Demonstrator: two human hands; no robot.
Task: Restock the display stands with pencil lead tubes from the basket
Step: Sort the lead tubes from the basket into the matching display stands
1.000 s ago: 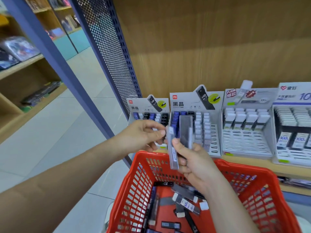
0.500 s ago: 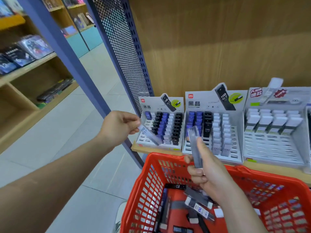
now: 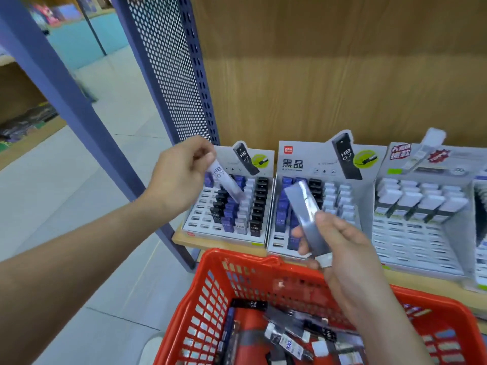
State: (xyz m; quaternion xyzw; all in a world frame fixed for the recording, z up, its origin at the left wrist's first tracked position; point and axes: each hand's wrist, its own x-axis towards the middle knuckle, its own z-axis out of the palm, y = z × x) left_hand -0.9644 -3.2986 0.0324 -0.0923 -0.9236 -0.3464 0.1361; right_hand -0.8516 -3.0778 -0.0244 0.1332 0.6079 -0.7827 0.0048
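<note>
My left hand (image 3: 181,176) pinches a clear pencil lead tube (image 3: 228,184) marked HB 0.7, its lower end slanting down over the leftmost display stand (image 3: 196,223), which holds rows of black, blue and clear tubes. My right hand (image 3: 340,248) grips a grey translucent tube (image 3: 305,214) in front of the second display stand (image 3: 279,243). Below both hands is the red basket (image 3: 210,280), with several loose tubes (image 3: 290,335) on its bottom.
Two more stands (image 3: 411,243) with white-capped tubes sit to the right on the wooden shelf (image 3: 224,245). A blue perforated panel (image 3: 171,75) and a blue post (image 3: 66,101) rise at the left; beyond them lies a tiled aisle floor (image 3: 79,193).
My left hand carried its tube up and right, over the leftmost stand. My right hand tilted its tube and moved closer to the second stand. The camera drew nearer to the shelf.
</note>
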